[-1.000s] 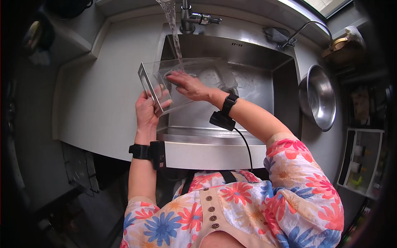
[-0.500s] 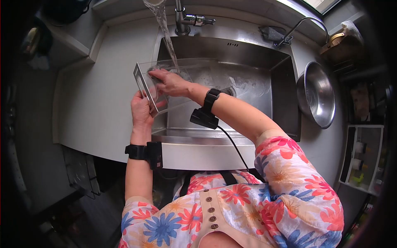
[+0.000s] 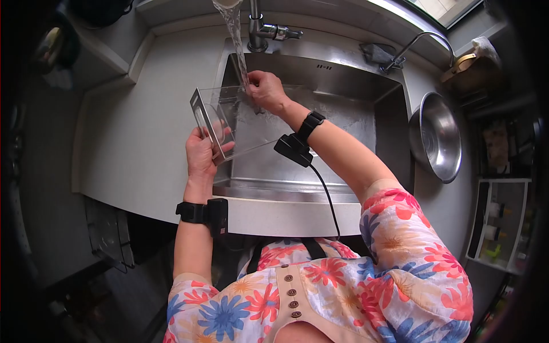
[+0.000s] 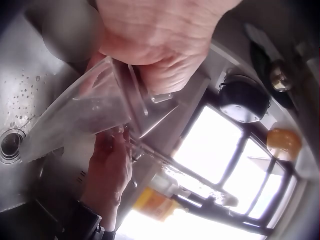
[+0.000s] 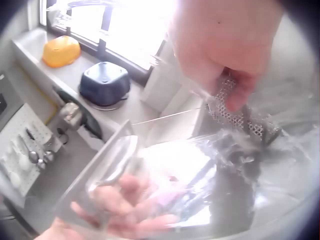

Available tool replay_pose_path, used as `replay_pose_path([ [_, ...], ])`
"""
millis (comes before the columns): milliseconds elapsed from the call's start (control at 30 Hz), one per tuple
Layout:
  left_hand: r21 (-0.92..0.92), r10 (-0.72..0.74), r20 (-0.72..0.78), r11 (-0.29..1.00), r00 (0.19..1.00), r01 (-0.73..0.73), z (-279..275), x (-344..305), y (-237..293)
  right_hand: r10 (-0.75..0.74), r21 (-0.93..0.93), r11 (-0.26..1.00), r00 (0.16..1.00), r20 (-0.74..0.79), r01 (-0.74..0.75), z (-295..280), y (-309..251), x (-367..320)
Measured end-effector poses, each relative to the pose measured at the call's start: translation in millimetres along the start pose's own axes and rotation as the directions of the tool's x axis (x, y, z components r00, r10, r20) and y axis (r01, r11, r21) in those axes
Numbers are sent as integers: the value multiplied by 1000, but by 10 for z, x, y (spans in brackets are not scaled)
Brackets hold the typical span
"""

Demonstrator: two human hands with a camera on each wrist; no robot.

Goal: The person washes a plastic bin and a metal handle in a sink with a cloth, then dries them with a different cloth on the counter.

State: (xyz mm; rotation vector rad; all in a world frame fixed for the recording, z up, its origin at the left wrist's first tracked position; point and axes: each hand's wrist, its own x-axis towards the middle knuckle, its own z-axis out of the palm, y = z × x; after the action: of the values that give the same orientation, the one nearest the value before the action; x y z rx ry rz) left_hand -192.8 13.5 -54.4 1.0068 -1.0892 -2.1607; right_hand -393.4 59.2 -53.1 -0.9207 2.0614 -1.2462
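Note:
My left hand (image 3: 200, 153) grips the front end of a clear plastic bin (image 3: 198, 108), its fingers showing through the plastic. The bin is tilted over the sink, its handled front panel facing left. My right hand (image 3: 266, 91) is at the bin's far side, close beside the water stream (image 3: 235, 34). In the right wrist view it pinches a grey mesh scrubbing cloth (image 5: 231, 107), wet with running water. The left wrist view shows the right hand (image 4: 111, 162) below the bin's edge; there the left hand's fingers are partly hidden behind the front panel.
The steel sink (image 3: 320, 171) lies under both hands. A chrome faucet (image 3: 258, 34) stands at its back edge, with a thinner curved tap (image 3: 426, 37) at the back right. A steel bowl (image 3: 437, 137) leans at the right. White countertop (image 3: 126, 143) extends leftward.
My right hand has moved from inside the bin near its front panel to the right and away, up to the far side by the water. The left hand keeps its grip on the bin.

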Motion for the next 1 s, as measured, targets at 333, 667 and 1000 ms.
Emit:
replay_pose_path([
  [333, 90, 85, 19, 992, 996, -86, 83, -191, 81, -385, -395, 808, 899, 208, 438, 64, -135, 78],
  [667, 78, 68, 69, 994, 995, -74, 12, -319, 60, -33, -523, 852, 996, -86, -17, -487, 833, -16],
  [1000, 123, 57, 57, 990, 997, -64, 136, -276, 155, 22, 585, 806, 992, 121, -89, 89, -76, -435],
])
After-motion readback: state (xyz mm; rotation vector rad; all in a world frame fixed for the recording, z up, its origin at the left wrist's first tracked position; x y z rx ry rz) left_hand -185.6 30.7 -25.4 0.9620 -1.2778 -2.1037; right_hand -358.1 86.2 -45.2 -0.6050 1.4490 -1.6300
